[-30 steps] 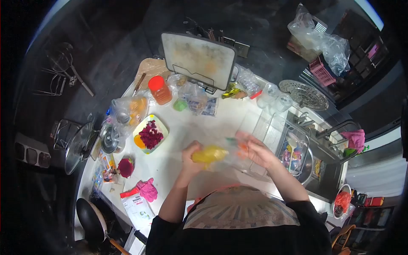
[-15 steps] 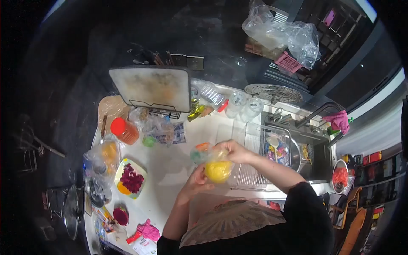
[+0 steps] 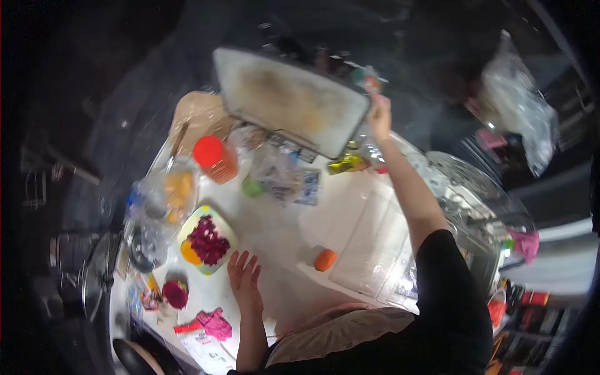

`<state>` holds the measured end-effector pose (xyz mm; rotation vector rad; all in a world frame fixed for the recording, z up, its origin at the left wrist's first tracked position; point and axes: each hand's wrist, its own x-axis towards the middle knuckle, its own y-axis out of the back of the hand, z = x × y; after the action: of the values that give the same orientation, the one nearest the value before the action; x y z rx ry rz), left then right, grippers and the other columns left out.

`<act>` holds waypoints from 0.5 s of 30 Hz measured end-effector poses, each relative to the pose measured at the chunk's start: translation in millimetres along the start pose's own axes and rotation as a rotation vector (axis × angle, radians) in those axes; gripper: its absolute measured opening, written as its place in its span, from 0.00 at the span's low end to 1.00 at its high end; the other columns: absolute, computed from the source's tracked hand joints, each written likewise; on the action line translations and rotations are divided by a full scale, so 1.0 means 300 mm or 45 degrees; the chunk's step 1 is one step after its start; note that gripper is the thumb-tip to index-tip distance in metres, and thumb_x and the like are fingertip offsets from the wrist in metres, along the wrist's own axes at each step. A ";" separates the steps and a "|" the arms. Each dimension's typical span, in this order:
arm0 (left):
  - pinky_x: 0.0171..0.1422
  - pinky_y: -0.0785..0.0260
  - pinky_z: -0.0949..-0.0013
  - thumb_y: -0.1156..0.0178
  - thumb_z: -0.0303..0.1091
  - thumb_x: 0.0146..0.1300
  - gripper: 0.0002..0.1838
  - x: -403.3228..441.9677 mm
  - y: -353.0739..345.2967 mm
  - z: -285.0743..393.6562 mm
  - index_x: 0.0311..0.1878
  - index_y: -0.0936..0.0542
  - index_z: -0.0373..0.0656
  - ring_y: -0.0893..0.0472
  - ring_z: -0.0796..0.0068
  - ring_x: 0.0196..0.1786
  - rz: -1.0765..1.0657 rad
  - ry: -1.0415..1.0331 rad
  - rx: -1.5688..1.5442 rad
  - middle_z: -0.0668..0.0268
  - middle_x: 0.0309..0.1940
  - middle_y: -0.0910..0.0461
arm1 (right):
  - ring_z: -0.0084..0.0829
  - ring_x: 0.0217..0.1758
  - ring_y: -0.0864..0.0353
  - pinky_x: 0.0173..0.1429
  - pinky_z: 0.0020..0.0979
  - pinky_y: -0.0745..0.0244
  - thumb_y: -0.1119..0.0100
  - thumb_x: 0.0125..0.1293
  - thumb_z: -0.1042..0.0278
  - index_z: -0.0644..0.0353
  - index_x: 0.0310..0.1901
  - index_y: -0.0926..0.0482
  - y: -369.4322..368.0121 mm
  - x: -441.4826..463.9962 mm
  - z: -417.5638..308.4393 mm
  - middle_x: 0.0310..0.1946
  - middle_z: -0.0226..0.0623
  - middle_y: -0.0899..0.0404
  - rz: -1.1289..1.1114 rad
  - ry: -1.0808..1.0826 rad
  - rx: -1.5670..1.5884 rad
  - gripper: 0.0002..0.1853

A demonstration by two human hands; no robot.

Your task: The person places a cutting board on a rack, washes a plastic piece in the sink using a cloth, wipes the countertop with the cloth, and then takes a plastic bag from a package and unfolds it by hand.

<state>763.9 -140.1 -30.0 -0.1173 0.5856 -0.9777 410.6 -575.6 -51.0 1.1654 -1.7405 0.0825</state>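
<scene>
My right hand (image 3: 380, 117) is stretched far forward past the right edge of a stained cutting board (image 3: 294, 103), its fingers closed on what looks like a clear plastic bag (image 3: 370, 80) with green and orange patches, blurred. Over the counter, my left hand (image 3: 245, 278) hovers with fingers spread and nothing in it. Just beyond its fingertips is a pale dish (image 3: 228, 236) of diced dark-red fruit (image 3: 209, 241) with an orange-yellow piece (image 3: 191, 252). To the right of that hand, a short orange piece (image 3: 325, 259), perhaps carrot, lies on the white counter (image 3: 281, 244).
A red-lidded jar (image 3: 215, 159), crumpled plastic bags (image 3: 275, 172) and a bag of yellow fruit (image 3: 179, 187) stand at the back left. Near front left lie a cut dark-red fruit (image 3: 175, 294) and a pink cloth (image 3: 214, 324). A clear tray (image 3: 362, 237) sits right.
My right hand has gone from the counter's middle to far forward with the bag. My left hand has let go of the yellow bagged item, now out of sight. The view has turned.
</scene>
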 end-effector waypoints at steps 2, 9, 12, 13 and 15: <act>0.64 0.35 0.62 0.43 0.31 0.66 0.28 -0.015 0.097 -0.014 0.69 0.37 0.49 0.26 0.68 0.61 0.236 -0.025 -0.032 0.62 0.62 0.30 | 0.37 0.36 0.22 0.48 0.39 0.26 0.47 0.70 0.62 0.59 0.55 0.25 -0.063 0.007 0.053 0.35 0.36 0.23 -0.056 -0.572 0.491 0.15; 0.55 0.33 0.68 0.41 0.29 0.64 0.20 -0.077 0.295 -0.158 0.59 0.31 0.49 0.25 0.75 0.50 0.793 0.022 -0.189 0.68 0.53 0.26 | 0.35 0.66 0.26 0.67 0.37 0.32 0.44 0.68 0.53 0.59 0.62 0.26 -0.193 -0.125 0.672 0.60 0.39 0.23 -0.599 0.197 -0.427 0.26; 0.53 0.33 0.70 0.44 0.28 0.63 0.21 -0.083 0.228 -0.166 0.60 0.32 0.48 0.26 0.75 0.49 0.734 0.096 -0.157 0.65 0.54 0.27 | 0.35 0.66 0.28 0.68 0.36 0.34 0.44 0.68 0.53 0.60 0.64 0.28 -0.191 -0.100 0.522 0.61 0.39 0.25 -0.766 0.019 -0.330 0.27; 0.53 0.33 0.70 0.44 0.28 0.63 0.21 -0.084 0.207 -0.165 0.60 0.31 0.48 0.26 0.75 0.49 0.687 0.132 -0.181 0.65 0.53 0.27 | 0.35 0.66 0.28 0.69 0.35 0.35 0.44 0.68 0.53 0.60 0.64 0.29 -0.182 -0.090 0.488 0.62 0.39 0.25 -0.789 -0.027 -0.289 0.28; 0.54 0.33 0.69 0.44 0.28 0.63 0.21 -0.081 0.196 -0.144 0.60 0.31 0.48 0.26 0.74 0.49 0.644 0.169 -0.215 0.65 0.53 0.27 | 0.35 0.67 0.29 0.69 0.35 0.36 0.44 0.69 0.53 0.61 0.65 0.31 -0.157 -0.080 0.459 0.62 0.40 0.27 -0.806 -0.111 -0.189 0.29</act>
<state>775.4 -80.1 -76.7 -0.0499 0.7740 -0.4466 351.4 -657.9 -158.2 1.5678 -1.3503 -0.4761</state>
